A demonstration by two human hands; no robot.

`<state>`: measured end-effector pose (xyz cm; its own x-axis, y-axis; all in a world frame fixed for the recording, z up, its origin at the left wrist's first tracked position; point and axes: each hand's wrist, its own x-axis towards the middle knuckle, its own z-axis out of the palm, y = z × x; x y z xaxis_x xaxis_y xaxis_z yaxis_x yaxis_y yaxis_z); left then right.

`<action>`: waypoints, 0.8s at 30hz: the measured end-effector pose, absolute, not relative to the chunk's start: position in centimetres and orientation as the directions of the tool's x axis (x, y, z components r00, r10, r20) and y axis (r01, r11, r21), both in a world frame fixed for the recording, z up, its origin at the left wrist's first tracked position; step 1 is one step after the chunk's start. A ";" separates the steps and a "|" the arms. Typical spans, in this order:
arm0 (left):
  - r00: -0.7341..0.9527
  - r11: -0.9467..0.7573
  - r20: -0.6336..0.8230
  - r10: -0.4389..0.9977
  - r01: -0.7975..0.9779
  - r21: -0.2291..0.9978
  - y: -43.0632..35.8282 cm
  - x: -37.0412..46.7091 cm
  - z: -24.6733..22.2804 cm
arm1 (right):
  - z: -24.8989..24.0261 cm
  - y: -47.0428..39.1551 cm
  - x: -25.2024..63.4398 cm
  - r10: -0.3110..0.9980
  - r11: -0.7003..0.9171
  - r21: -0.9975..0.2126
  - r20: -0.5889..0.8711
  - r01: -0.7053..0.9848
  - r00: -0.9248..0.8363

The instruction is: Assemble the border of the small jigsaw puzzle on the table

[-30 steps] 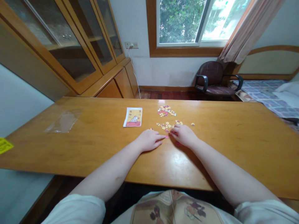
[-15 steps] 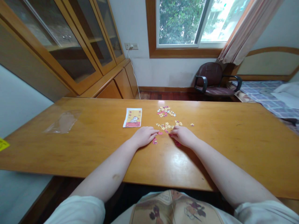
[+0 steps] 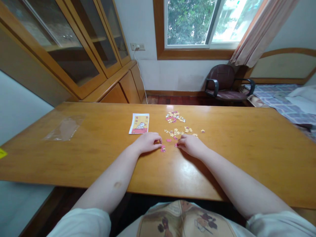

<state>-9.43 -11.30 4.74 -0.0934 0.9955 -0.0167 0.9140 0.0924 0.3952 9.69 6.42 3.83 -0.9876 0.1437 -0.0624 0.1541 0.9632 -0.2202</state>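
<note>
My left hand (image 3: pixel 150 142) rests on the wooden table, its thumb and fingers slightly apart. Its fingertips are beside a pink puzzle piece (image 3: pixel 163 149); whether they touch it I cannot tell. My right hand (image 3: pixel 190 144) pinches another pink puzzle piece (image 3: pixel 176 144) at the tabletop, partly covered by the fingertips. Between the hands lies a flat pink piece (image 3: pixel 169 140), with a pink-and-yellow one (image 3: pixel 175 138) just beyond. Loose yellow pieces (image 3: pixel 175 132) spread in front of my hands. Farther back is a mixed heap of pieces (image 3: pixel 172 116).
A picture card (image 3: pixel 139 123) with a white animal on yellow and pink lies beyond my left hand. On the left of the table (image 3: pixel 103 131) is a clear plastic bag (image 3: pixel 64 128). A single yellow piece (image 3: pixel 202 131) sits to the right. An armchair (image 3: pixel 223 82) stands behind the table.
My left hand has drawn back leftward, its fingers separating from the flat pink piece. My right hand has shifted slightly toward me and left, with a pink piece now showing at its fingertips.
</note>
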 end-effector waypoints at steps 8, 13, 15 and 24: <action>-0.057 0.062 -0.024 0.998 0.908 0.413 -11.3 -9.3 4.5 | 4.1 5.8 9.6 0.160 0.964 -0.209 -0.052 0.167 -0.986; -0.042 0.056 -0.042 0.998 0.908 0.416 -11.2 -9.2 4.4 | 3.9 5.4 9.4 0.194 0.956 -0.213 -0.070 0.204 -0.979; -0.053 0.071 -0.053 0.997 0.908 0.414 -11.1 -9.1 4.3 | 3.7 5.3 9.3 0.203 0.948 -0.234 -0.070 0.214 -0.977; -0.116 0.139 -0.080 0.990 0.911 0.389 -10.8 -8.6 4.0 | 3.5 4.9 9.3 0.153 0.947 -0.279 -0.042 0.158 -0.987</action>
<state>-8.58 -10.78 3.97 -0.1165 0.9900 -0.0802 0.9107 0.1387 0.3892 9.32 4.90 3.53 -0.9874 0.1526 -0.0425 0.1584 0.9472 -0.2788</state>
